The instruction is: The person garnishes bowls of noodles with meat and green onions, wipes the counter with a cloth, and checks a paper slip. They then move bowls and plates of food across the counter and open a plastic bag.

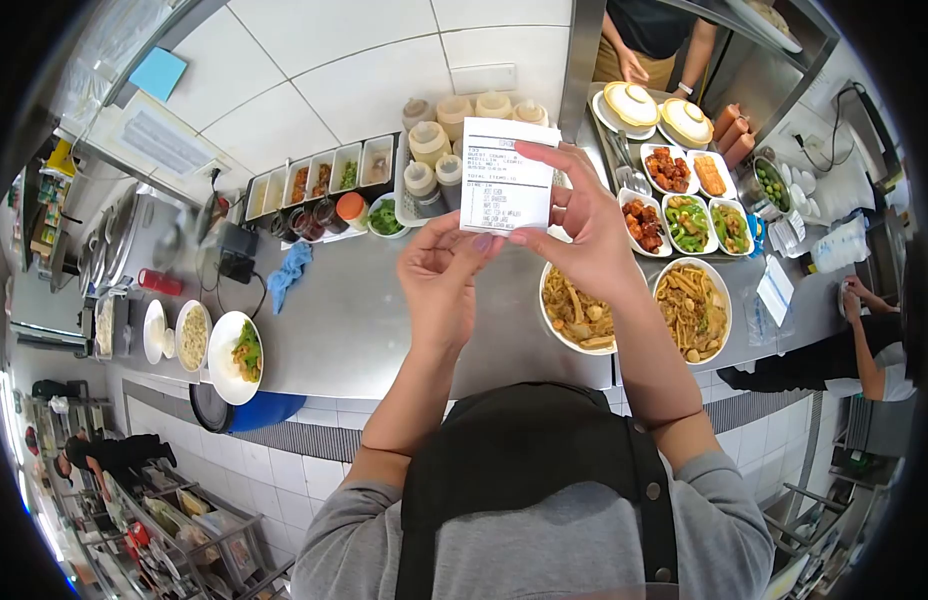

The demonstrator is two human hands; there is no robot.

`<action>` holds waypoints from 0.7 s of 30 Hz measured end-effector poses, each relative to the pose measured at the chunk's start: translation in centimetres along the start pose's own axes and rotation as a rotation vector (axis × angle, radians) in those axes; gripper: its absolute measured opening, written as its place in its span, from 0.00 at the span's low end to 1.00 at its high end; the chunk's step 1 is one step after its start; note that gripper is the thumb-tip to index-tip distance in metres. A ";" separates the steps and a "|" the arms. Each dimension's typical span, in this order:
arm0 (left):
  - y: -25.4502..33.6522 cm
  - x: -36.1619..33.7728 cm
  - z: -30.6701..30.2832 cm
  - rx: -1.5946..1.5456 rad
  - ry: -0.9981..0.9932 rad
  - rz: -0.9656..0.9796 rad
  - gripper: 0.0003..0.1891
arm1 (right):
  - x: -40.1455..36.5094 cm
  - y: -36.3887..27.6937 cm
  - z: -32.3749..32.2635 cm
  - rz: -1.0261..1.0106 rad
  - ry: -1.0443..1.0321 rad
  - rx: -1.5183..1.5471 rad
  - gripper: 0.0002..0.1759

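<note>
A white printed order receipt (506,180) is held up over the steel counter (384,310). My left hand (446,275) pinches its lower edge between thumb and fingers. With thumb and fingers, my right hand (579,225) grips the receipt along its right side. Below my right forearm stand two bowls of noodles, the left noodle bowl (579,312) partly hidden by the arm and the right noodle bowl (696,310) beyond it. Behind the receipt, squeeze bottles (429,145) stand in a white basket.
Topping trays (324,178) and sauce jars line the wall. A blue cloth (288,272) and a plate of greens (239,358) lie to the left. At right, a tray carries small dishes (689,220) and lidded bowls (632,105). Other people stand at the pass window (659,50), right and far left.
</note>
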State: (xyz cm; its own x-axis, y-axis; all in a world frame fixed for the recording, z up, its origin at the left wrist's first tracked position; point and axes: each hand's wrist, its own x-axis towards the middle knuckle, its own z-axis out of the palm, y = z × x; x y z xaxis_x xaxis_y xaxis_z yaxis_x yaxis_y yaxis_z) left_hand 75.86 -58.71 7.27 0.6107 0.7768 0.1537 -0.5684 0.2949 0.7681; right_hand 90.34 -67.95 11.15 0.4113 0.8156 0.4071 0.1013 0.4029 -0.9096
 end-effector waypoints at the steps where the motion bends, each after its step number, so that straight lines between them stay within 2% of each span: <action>1: 0.0 0.0 -0.1 -0.001 0.002 -0.002 0.16 | 0.1 0.0 -0.1 0.000 -0.008 -0.017 0.42; 21: -0.5 0.2 -1.1 -0.009 0.056 -0.056 0.13 | -0.4 0.7 0.4 0.013 0.033 -0.102 0.39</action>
State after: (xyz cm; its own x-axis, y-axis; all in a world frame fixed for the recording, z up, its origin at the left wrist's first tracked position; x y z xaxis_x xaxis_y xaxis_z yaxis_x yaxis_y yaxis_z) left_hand 75.64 -58.07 6.26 0.6099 0.7889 0.0749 -0.5392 0.3439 0.7687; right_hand 89.87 -67.89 10.39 0.4429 0.8054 0.3940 0.1871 0.3468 -0.9191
